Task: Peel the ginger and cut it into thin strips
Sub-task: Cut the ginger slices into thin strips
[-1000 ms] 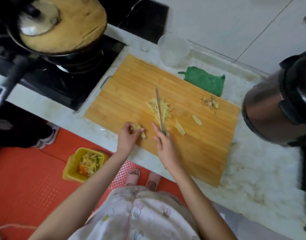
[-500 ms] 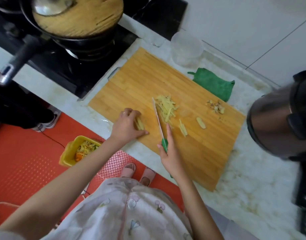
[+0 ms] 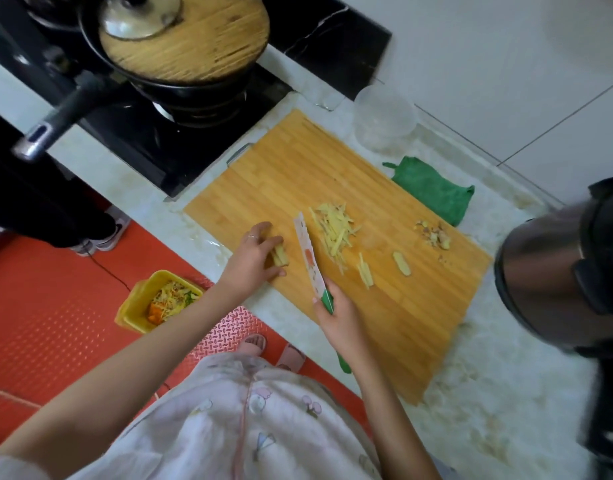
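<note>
Clearly the cutting is mid-way: the left hand (image 3: 253,258) curls its fingers over a small ginger piece (image 3: 280,257) and pins it to the cutting board (image 3: 263,181), probably so it cannot roll under the blade. The right hand (image 3: 339,317) grips the green handle of the knife (image 3: 308,258), whose blade sits just beside that piece. On its other side lies the pile of strips (image 3: 334,230), likely kept apart from the uncut stock. Two uncut slices (image 3: 401,263) wait nearer the board's right end, with peel scraps (image 3: 433,233) beyond them. A clear tub (image 3: 384,116) on the tabletop (image 3: 506,393) looks empty, though it is hard to tell. The yellow bin (image 3: 135,306) on the floor holds shredded vegetable trimmings. The wok (image 3: 201,91) is covered, its contents hidden.
</note>
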Action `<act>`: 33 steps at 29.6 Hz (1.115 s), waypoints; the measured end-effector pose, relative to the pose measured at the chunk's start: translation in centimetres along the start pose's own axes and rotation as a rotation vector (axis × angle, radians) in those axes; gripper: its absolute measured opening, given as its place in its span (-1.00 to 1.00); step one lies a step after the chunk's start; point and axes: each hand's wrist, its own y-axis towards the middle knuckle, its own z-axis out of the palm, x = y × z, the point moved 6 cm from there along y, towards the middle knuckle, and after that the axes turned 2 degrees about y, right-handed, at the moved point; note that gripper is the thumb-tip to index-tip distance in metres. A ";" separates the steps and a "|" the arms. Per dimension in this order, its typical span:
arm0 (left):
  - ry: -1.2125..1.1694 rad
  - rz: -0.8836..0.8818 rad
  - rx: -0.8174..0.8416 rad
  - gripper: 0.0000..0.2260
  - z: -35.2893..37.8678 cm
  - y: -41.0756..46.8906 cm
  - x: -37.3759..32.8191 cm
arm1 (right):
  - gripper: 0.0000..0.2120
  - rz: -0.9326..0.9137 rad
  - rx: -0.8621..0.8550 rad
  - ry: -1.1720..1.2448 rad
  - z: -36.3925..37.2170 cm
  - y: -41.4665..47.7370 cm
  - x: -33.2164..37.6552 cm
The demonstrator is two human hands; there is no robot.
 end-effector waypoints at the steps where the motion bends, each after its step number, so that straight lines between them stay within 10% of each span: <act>1: 0.035 0.036 0.000 -0.40 -0.1 -0.1 -0.2 | -0.57 -0.005 0.010 -0.002 -0.1 0.0 0.1; 18: 0.196 0.323 -0.208 -0.82 -0.2 0.2 -1.6 | -0.59 -0.069 0.071 -0.025 -1.6 2.4 0.4; 33: 0.166 0.555 -0.294 -0.72 0.3 2.9 -2.4 | -0.52 -0.066 0.026 -0.313 -3.7 3.1 0.5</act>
